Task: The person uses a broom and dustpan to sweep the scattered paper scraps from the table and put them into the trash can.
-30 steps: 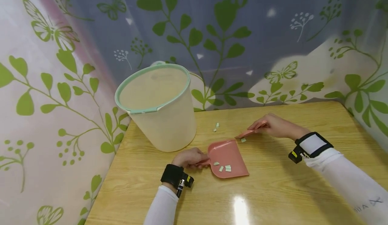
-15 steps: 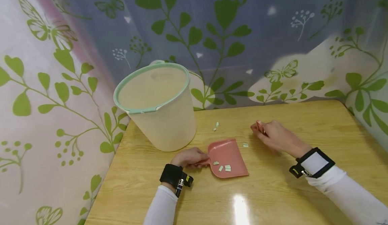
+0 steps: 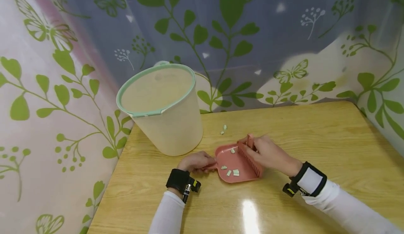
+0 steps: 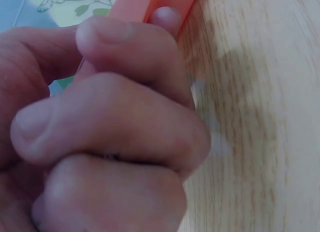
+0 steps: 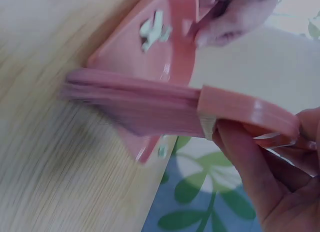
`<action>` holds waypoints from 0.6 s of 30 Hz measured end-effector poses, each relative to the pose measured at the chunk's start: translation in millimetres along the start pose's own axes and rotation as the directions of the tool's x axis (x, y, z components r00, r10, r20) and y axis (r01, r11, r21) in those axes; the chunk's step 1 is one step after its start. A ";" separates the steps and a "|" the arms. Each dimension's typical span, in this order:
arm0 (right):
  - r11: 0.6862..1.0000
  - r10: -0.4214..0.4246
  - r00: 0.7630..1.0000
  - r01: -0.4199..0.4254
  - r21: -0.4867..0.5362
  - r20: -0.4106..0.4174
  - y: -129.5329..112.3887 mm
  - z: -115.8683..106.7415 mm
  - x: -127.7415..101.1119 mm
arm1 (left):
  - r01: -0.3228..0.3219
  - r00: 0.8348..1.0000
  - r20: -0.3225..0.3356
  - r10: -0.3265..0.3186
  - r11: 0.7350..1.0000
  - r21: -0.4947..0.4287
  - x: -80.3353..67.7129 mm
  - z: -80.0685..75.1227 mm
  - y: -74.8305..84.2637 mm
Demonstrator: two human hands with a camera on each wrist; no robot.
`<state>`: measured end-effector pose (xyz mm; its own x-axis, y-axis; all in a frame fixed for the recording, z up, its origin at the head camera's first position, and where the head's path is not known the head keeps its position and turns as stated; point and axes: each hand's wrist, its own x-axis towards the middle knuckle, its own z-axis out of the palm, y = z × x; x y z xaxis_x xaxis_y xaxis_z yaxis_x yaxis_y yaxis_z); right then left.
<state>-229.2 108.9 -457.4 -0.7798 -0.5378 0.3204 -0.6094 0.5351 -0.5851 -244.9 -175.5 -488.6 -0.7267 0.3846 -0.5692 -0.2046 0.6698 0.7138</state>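
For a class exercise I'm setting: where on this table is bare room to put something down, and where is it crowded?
Bare table lies right of the right hand, toward the curtain, and on the near side of the dustpan, between the white sleeves. It is crowded where bucket, left hand, dustpan and brush sit close, with two scraps beyond the dustpan.

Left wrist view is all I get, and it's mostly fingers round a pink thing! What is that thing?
Observer: It's a pink dustpan.
Operator: Cool! Is there anything in it?
Observer: Yes, several small pale pieces lie in it.
Operator: And what's the other hand got?
Observer: The right hand holds a pink brush along the dustpan's open side.
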 end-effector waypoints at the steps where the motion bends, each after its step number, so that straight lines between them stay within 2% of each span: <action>1: 1.000 -0.015 1.000 0.015 0.006 0.010 -2.4 2.0 1.3 | 0.000 1.000 -0.002 0.000 1.000 0.000 0.2 -0.2 0.2; 5: 0.996 -0.053 0.995 0.046 0.078 0.090 -10.0 2.9 6.9 | 0.002 1.000 -0.006 -0.002 1.000 -0.006 0.6 -0.2 -0.4; 7: 0.990 -0.040 0.993 0.024 0.141 0.112 -11.1 -1.9 12.4 | -0.001 1.000 -0.007 0.001 1.000 -0.007 0.6 -0.2 -0.9; 12: 0.982 0.003 0.999 -0.010 0.189 0.034 -5.9 -25.7 42.3 | 0.005 1.000 -0.011 -0.006 1.000 -0.004 -0.8 0.3 0.7; 14: 0.991 -0.018 1.000 0.018 0.129 0.004 -0.4 -33.6 59.2 | 0.010 1.000 -0.016 -0.010 1.000 -0.005 -1.3 0.5 1.5; 18: 0.998 -0.060 0.998 0.060 -0.013 0.017 20.6 -32.9 86.1 | 0.021 1.000 -0.009 -0.021 1.000 -0.001 0.3 1.3 0.3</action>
<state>-313.6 95.0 -417.4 -0.7393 -0.5798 0.3424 -0.6571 0.5105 -0.5546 -244.3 -174.3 -489.1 -0.7278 0.3647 -0.5808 -0.2205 0.6775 0.7017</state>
